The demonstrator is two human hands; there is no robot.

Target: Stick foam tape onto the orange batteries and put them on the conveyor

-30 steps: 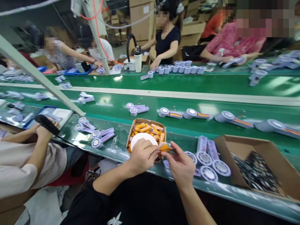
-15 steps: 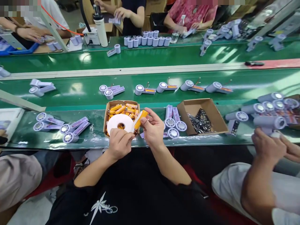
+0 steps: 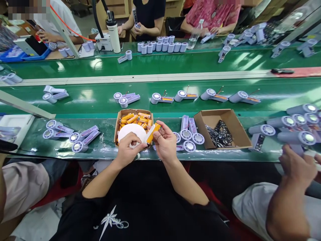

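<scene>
My right hand (image 3: 165, 144) grips an orange cylindrical battery (image 3: 153, 133), held tilted just above the near right corner of a small cardboard box (image 3: 116, 129). A white strip (image 3: 149, 134) lies along the battery's left side. My left hand (image 3: 129, 147) is closed on the near edge of a white tape roll (image 3: 129, 130), its thumb reaching toward the strip's lower end. The roll rests over the box, partly covering several orange batteries (image 3: 137, 117) inside. My left fingers hide the roll's centre.
To the right, lilac fan housings (image 3: 189, 146) lie beside a cardboard box (image 3: 242, 140) of small circuit boards (image 3: 220, 134). More lilac housings (image 3: 79, 146) lie left. Others ride the green belt (image 3: 100, 100). A co-worker's hand (image 3: 298, 165) holds a housing at right.
The view has shifted, moving everything slightly right. My left fingers have changed from a pinch by the strip to a curl over the roll, thumb extended. My right hand still holds the battery.
</scene>
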